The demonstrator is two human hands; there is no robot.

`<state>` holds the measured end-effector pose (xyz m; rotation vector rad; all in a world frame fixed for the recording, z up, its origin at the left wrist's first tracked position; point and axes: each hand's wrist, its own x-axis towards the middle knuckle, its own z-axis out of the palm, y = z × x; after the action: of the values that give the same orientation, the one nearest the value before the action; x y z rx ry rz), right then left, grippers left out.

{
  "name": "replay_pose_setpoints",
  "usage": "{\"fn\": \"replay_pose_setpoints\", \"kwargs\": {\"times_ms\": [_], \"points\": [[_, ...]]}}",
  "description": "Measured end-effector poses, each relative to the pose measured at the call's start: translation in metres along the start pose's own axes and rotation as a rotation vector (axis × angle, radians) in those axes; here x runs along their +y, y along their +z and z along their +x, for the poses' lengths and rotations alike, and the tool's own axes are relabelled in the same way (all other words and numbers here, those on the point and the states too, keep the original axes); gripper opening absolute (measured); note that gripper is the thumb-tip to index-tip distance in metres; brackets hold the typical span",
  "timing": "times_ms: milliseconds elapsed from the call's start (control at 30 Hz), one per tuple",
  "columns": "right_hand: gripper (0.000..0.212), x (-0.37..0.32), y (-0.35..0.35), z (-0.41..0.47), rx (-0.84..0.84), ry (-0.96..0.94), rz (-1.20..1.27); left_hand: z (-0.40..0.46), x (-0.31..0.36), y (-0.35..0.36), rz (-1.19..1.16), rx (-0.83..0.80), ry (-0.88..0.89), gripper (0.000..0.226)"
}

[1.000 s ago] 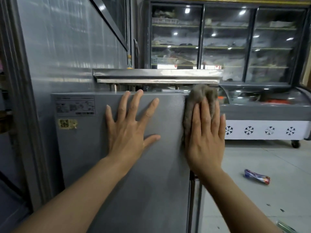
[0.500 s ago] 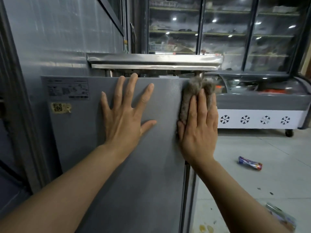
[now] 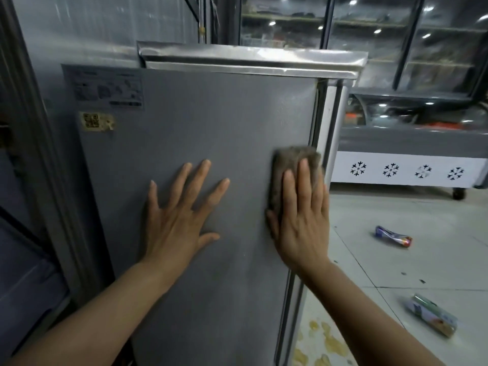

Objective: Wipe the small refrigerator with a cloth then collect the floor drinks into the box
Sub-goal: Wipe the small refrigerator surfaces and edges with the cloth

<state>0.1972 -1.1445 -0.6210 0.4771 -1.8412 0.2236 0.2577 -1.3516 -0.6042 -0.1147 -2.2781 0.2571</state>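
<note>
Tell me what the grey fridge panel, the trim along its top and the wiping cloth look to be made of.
Fridge panel: probably painted sheet metal; flat, matte grey, faintly textured, no glare.
Top trim: likely stainless steel; bright, brushed, streaked with reflections.
Cloth: soft fuzzy fabric, grey-brown, perhaps microfibre or terry; its edges look fluffy under the right hand.

Worn on the head, a single wide-angle view. Faces forward and slightly down, close up against the grey side panel of the small refrigerator (image 3: 200, 159), which fills the middle of the frame from its steel top edge to the bottom border. Near enough that both forearms enter from the lower corners, the hands flat on the panel. Looks past the refrigerator's right edge to the tiled floor (image 3: 412, 260) and a chest freezer (image 3: 406, 167) beyond, glass display doors behind it, perhaps shelved, though blurred. Bends straight lines near the borders.
</note>
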Motion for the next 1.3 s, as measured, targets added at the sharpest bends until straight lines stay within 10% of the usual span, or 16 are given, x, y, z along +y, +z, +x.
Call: {"fn": "replay_pose_setpoints", "kwargs": {"times_ms": [400, 700, 1033, 1300], "points": [[0.064, -0.014, 0.022, -0.080, -0.225, -0.293, -0.012, -0.002, 0.000, 0.002, -0.003, 0.013, 0.013, 0.115], [0.062, -0.055, 0.016, 0.025, 0.026, -0.044, 0.084, -0.032, -0.042, 0.006, -0.084, -0.019, -0.293, 0.122], [0.062, -0.059, 0.025, -0.029, -0.255, -0.587, -0.063, -0.037, -0.054, 0.004, -0.182, -0.014, -0.235, 0.118], [0.057, -0.111, 0.038, 0.016, -0.050, -0.236, 0.085, -0.055, -0.079, 0.016, -0.197, -0.010, -0.327, 0.119]]}}
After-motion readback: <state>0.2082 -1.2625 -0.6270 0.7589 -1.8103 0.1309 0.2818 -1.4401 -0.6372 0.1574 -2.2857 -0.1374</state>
